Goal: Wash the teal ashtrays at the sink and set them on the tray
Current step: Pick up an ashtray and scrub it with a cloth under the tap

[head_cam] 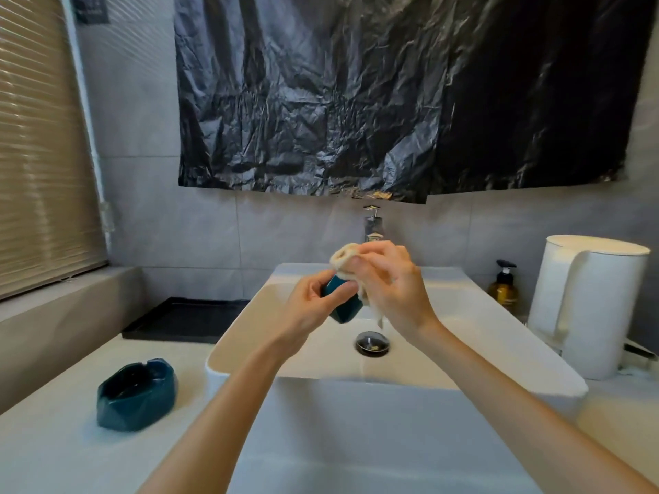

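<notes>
Over the white sink (249,304), my left hand (310,308) grips a teal ashtray (344,304), held tilted on its side. My right hand (392,279) presses a pale loofah scrubber (344,256) against the top of that ashtray. A second teal ashtray (137,393) rests upright on the white counter, left of the sink. The black tray (185,319) lies on the counter behind it, against the sink's left side, with nothing on it. The tap (372,224) stands behind my hands; I see no water running.
A white kettle (585,308) stands right of the sink with an amber pump bottle (503,287) behind it. The drain (372,344) sits mid-basin. A black plastic sheet (392,94) covers the wall above. Window blinds (39,144) and a ledge run along the left.
</notes>
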The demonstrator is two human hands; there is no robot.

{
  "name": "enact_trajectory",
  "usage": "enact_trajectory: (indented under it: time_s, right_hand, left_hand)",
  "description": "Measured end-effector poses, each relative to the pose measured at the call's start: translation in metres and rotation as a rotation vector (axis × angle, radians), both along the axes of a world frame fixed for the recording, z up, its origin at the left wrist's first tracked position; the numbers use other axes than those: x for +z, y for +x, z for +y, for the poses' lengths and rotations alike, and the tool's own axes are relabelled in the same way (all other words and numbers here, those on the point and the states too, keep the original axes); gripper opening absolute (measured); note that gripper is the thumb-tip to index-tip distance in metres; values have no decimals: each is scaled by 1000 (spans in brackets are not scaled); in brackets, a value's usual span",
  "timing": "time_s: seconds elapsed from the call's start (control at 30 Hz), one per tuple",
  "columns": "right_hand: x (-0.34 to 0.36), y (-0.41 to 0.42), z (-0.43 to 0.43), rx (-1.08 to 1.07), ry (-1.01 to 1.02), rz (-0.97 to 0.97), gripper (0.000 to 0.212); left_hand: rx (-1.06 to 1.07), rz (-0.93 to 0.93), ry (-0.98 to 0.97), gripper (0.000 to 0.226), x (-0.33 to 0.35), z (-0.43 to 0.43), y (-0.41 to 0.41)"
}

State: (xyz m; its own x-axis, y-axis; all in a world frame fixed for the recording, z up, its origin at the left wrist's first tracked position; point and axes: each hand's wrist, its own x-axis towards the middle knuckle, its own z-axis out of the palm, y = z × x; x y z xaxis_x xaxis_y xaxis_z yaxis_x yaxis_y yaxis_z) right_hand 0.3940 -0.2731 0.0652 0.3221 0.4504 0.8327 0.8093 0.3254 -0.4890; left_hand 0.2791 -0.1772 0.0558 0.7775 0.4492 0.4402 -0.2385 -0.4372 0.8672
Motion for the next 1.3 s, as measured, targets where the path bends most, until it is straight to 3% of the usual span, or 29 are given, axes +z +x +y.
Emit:
enact_trajectory:
  time_s: [0.07, 0.1, 0.17, 0.23, 0.37, 0.43, 0.57, 0.6, 0.73, 0.77, 0.83, 0.97, 1.13, 1.2, 1.3]
  right_hand:
    - [-2, 10, 10, -26, -53, -67, 20]
    - [-2, 16, 15, 9, -99, -13, 23]
    - [0, 18, 21, 138, -196, 283, 24]
    - [-5, 15, 22, 195, -202, 400, 23]
    - [-23, 7, 11, 73, -114, -25, 29]
    - [-23, 12, 11, 90, -133, -91, 29]
    - [0, 23, 23, 255, -229, 399, 29]
    - [0, 22, 24, 240, -227, 401, 29]
    - [-20, 6, 14, 98, -95, -117, 30]
    - [-20, 7, 14, 88, -99, -166, 31]
    - [-10, 14, 20, 97, -157, -85, 31]
    - [17, 15, 28, 240, -197, 510, 23]
    - [16, 11, 30, 218, -311, 883, 31]
    - [16, 10, 28, 208, -277, 853, 31]
    - [15, 4, 19, 262, -102, 501, 26]
  left_hand:
    - [-10, -4, 10, 15, -7, -1, 8]
    - [-21, -4, -9, 15, -10, -1, 10]
    - [-33, -37, -69, 19, -15, 1, 15]
    - [-29, -80, -121, 24, -18, 3, 17]
    - [-25, -112, -143, 16, -22, 8, 19]
    - [-37, -114, -136, 25, -23, 9, 19]
    - [-85, -122, -161, 38, -26, 10, 19]
    - [-84, -135, -182, 39, -27, 11, 20]
    - [-66, -200, -254, 31, -26, 14, 21]
    - [-70, -203, -252, 31, -26, 14, 21]
    - [-106, -205, -237, 34, -26, 14, 21]
    - [-183, -240, -257, 38, -25, 13, 17]
    - [-245, -275, -284, 37, -22, 12, 13]
    - [-247, -274, -279, 38, -23, 13, 13]
    - [-245, -261, -261, 39, -23, 14, 14]
